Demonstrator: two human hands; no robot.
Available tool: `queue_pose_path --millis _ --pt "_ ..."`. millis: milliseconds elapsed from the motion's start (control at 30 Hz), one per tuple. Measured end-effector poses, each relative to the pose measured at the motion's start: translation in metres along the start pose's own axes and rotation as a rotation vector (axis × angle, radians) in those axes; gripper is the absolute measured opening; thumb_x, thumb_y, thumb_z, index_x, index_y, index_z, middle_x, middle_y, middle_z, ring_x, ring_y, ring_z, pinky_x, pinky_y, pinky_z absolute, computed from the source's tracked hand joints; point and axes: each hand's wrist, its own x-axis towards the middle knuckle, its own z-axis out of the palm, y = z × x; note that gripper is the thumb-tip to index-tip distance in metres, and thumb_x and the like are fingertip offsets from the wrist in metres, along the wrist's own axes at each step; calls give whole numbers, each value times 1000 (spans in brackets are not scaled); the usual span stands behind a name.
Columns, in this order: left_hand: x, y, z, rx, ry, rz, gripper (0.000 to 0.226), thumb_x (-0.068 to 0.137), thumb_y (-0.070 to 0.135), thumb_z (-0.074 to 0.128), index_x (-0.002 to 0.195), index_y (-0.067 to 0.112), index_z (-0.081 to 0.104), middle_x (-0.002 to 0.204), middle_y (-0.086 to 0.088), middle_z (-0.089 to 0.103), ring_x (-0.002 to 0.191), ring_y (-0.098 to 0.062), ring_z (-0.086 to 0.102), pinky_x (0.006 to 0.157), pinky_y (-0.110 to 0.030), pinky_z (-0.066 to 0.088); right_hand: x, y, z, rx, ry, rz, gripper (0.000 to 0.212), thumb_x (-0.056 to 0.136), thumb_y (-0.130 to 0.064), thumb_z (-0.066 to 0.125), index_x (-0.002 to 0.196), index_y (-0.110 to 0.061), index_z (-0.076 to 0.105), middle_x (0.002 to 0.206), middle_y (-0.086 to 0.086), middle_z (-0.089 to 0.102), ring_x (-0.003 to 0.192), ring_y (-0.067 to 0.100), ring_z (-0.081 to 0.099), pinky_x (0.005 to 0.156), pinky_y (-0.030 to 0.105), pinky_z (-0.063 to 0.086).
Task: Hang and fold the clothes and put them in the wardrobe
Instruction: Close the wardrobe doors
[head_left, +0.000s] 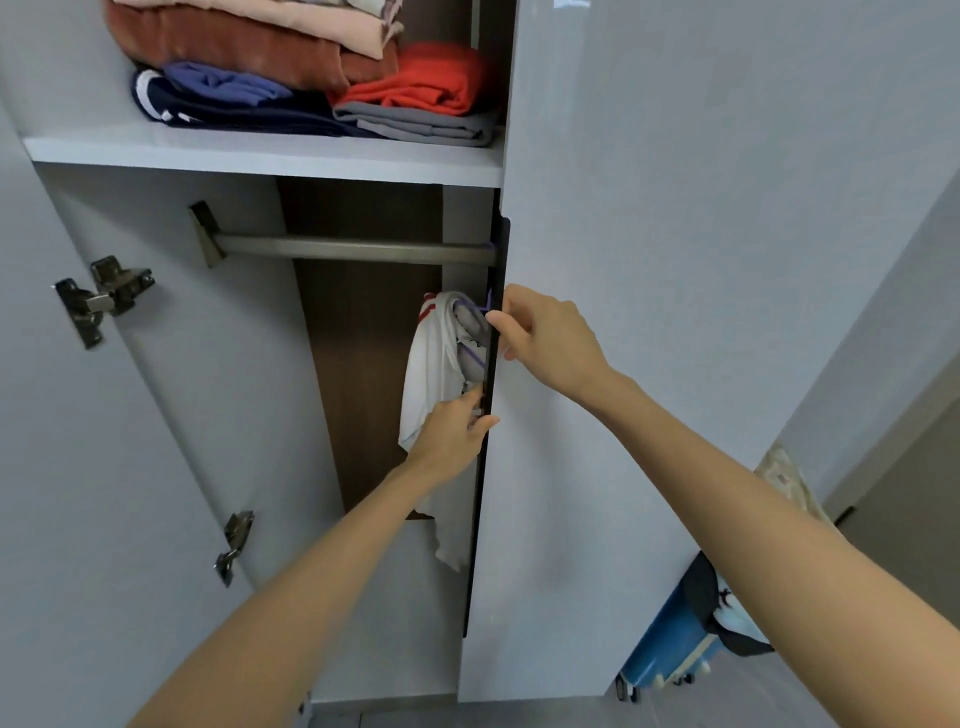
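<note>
The wardrobe's white shelf (260, 156) carries two stacks of folded clothes. A navy garment (218, 111) lies directly on it at the left, under blue, rust-brown and pink pieces, and a grey garment (415, 127) lies directly on it at the right, under a red one (426, 83). Below the shelf, a metal rail (353, 249) bears a purple hanger (487, 307) with a white shirt (431, 374) at its right end.

Centre frame: a white garment (434, 374) with red stripes on a purple hanger (474, 310), against a brown wood-grain panel (358, 332). Up top, folded pieces: rust fold (223, 47), pink fold (311, 21), blue fold (223, 83), white-banded navy fold (208, 111), orange-red fold (431, 78) over grey fold (415, 124). Lower right, a blue suitcase (665, 649).
</note>
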Motion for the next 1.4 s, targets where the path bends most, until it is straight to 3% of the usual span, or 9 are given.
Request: queue_pose_path --millis 133,233,400,500,600,800,967,1167,1400 --pt "4 -6 0 -4 -51 -16 53 98 22 51 147 20 31 139 1 52 128 -18 49 94 -19 35 5 1 2 41 -27 0 26 100 -30 47 76 -20 43 82 10 69 72 21 66 70 27 52" --pt "1 -1 2 -36 -39 -39 53 99 21 49 148 18 29 142 -3 49 131 -20 45 97 -22 34 3 0 2 87 -29 10 26 100 -28 46 76 -21 42 83 9 69 71 20 67 65 16 45" --pt "-24 14 -9 -86 11 -99 58 100 24 46 151 17 19 148 -7 41 135 -20 40 109 -32 34 -16 0 -2 50 -114 22 16 102 -23 43 101 -9 52 98 11 67 86 26 63 73 31 48" --pt "-57 18 -26 -65 79 -69 57 100 20 47 150 13 21 149 -9 38 135 -21 40 111 -37 36 -39 -8 -8 41 -36 66 26 100 -24 47 123 -13 49 117 6 63 88 17 58 73 27 42" --pt "-95 21 -42 -41 167 -94 56 99 19 48 150 16 24 149 -6 39 134 -22 41 109 -37 37 -66 -25 -16 63 -6 86 28 99 -26 48 125 -17 49 122 2 61 91 15 57 74 25 39" --pt "-185 30 -68 10 313 -110 53 98 20 49 148 20 30 143 -2 46 127 -20 48 104 -32 39 -124 -73 -22 171 -1 77 23 99 -23 48 120 -17 54 119 2 62 90 16 61 67 16 42" --pt "-259 40 -91 50 448 -140 49 97 16 51 144 16 36 139 -4 50 122 -20 52 102 -32 41 -159 -110 -20 242 -25 28 21 98 -25 50 118 -19 56 118 -2 61 99 12 59 84 23 48" --pt "-342 60 -123 76 583 -165 46 98 16 49 142 16 37 134 -2 52 119 -19 52 102 -37 42 -181 -152 -20 328 -48 -74 17 98 -24 52 114 -21 58 101 -11 56 78 -2 54 66 6 39" --pt "-430 86 -138 139 780 -238 46 97 17 47 142 19 36 131 1 52 106 -12 53 90 -28 44 -217 -195 -23 405 -153 -214 15 97 -24 52 112 -25 57 96 -17 57 81 -1 56 65 8 39"
